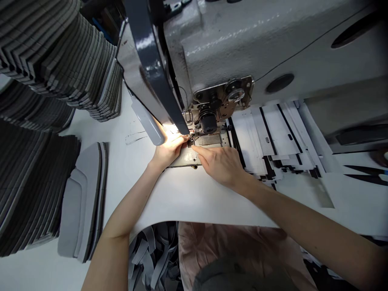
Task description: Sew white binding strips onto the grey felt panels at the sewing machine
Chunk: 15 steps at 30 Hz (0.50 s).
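At the needle area of a grey sewing machine, both hands meet from either side of the presser foot. My left hand is closed under the bright lamp, its fingertips pressed together just left of the foot. Whatever they pinch is too small to make out. From the right comes my right hand, fingers curled and the index fingertip at the front of the foot. A small dark patch lies between the fingertips; I cannot tell what it is. The metal needle plate shows below the hands.
Tall stacks of grey padded pieces stand on the left of the white table, with a few loose grey panels nearer. White strips with black bands lie to the right, then scissors. Grey straps hang below the edge.
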Motion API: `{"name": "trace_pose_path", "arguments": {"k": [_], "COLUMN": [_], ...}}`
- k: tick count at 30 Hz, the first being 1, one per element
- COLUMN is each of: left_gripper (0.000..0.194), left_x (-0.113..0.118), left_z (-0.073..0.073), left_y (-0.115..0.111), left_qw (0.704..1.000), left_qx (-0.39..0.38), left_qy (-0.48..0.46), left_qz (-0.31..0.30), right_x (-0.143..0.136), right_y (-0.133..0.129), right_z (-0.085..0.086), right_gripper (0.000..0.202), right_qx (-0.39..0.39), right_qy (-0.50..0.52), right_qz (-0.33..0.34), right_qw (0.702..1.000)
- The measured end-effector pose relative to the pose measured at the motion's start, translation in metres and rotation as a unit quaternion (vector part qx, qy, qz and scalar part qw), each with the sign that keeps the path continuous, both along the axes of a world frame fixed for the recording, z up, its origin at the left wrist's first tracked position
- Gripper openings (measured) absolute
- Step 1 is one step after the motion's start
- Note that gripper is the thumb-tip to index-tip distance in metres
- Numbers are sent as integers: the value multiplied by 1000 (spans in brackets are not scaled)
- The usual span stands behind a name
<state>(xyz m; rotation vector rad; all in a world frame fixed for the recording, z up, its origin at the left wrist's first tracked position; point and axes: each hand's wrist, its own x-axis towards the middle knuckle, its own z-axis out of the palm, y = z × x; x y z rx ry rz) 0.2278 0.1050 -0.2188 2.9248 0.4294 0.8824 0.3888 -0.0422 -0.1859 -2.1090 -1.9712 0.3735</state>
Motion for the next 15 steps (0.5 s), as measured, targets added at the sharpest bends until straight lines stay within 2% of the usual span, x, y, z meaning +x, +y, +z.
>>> {"name": "trace_pose_path", "arguments": {"k": [7,10,15], "left_gripper": [27,23,23], "left_x": [1,-2,-6], "left_z": [-5,-6,0], "left_y": [-3,-9,-16], "left_qw": [1000,999,988], "left_qx": [-9,-27,-7], "left_qy": [-21,30,146], "left_qz": [-12,11,51], "right_x": [1,2,6], "right_y": [-2,-5,-7], "right_z": [-1,-3,-16], "right_gripper": [37,35,38], "right_qx": [13,34,69], "right_qy": [-15,-35,-47], "right_qz": [10,19,51], "right_qw": [1000,999,995]}}
